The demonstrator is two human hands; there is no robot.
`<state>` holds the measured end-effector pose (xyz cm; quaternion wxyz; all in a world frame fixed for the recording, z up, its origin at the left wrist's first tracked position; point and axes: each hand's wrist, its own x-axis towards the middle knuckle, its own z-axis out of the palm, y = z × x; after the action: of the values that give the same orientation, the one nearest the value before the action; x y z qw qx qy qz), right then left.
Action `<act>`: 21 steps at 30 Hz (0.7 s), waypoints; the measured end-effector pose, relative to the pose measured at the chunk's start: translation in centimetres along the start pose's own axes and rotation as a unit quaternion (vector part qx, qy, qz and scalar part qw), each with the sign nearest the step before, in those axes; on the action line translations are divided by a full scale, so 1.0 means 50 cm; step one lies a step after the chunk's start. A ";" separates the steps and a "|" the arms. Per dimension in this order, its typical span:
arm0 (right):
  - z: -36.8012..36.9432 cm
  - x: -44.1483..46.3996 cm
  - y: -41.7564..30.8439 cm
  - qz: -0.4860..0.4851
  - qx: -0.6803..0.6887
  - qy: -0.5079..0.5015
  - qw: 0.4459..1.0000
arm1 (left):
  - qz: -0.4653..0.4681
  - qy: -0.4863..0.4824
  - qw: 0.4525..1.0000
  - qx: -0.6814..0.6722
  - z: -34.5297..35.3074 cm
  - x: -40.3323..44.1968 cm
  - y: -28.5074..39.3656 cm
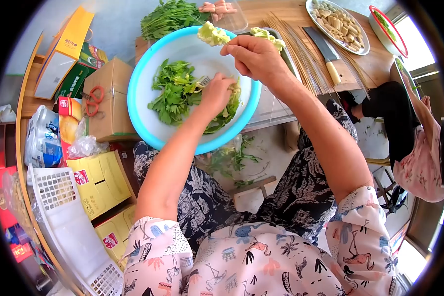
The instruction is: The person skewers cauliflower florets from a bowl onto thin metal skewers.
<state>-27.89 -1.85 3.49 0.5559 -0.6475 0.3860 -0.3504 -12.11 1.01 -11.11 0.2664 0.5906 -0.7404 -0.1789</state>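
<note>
A white basin with a blue rim (134, 111) stands in front of me, with green leafy vegetables (170, 93) inside. Within it, my left hand (217, 93) has its fingers curled onto the leafy greens at the right side. Above the basin's far right rim, my right hand (259, 59) pinches a crinkled, pale green leaf piece (213, 34). Whether a skewer runs through that piece is hidden by the fingers. Behind the right hand, another pale leaf bunch (269, 37) lies at a tray's edge.
Bamboo skewers (293, 49) and a cleaver (325, 54) lie on the wooden table. Beyond are a plate of cut pieces (338, 24), a red-rimmed bowl (387, 29) and a heap of greens (170, 19). Scissors (93, 101) hang by a carton at left. Another person sits at right.
</note>
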 end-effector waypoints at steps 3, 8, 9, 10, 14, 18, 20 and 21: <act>-0.003 -0.005 -0.004 -0.007 -0.005 0.000 1.000 | -0.008 -0.019 0.999 0.028 -0.003 -0.013 -0.007; -0.014 -0.012 -0.013 0.000 -0.018 0.005 1.000 | -0.105 -0.052 0.992 -0.041 -0.025 0.006 -0.021; -0.016 -0.013 -0.015 0.006 -0.024 0.008 1.000 | -0.182 -0.067 0.974 -0.118 -0.039 0.013 -0.016; -0.018 -0.014 -0.015 0.004 -0.023 0.008 1.000 | -0.181 -0.066 0.974 -0.117 -0.054 0.017 -0.015; -0.021 -0.017 -0.020 0.002 -0.034 0.018 0.999 | -0.268 -0.020 0.837 -0.477 -0.136 0.021 0.007; -0.019 -0.021 -0.021 0.008 -0.043 0.001 0.999 | -0.228 0.029 0.760 -0.608 -0.198 0.016 0.015; -0.014 -0.023 -0.013 0.002 -0.049 -0.012 0.999 | -0.224 0.057 0.695 -0.681 -0.219 0.014 0.005; -0.009 -0.025 -0.009 0.001 -0.061 -0.018 0.998 | -0.215 0.068 0.685 -0.693 -0.228 0.012 0.003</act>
<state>-28.82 -0.93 3.97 0.5229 -0.6859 0.3971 -0.3137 -5.43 1.01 -1.88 0.6037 0.3914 -0.2374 -0.6527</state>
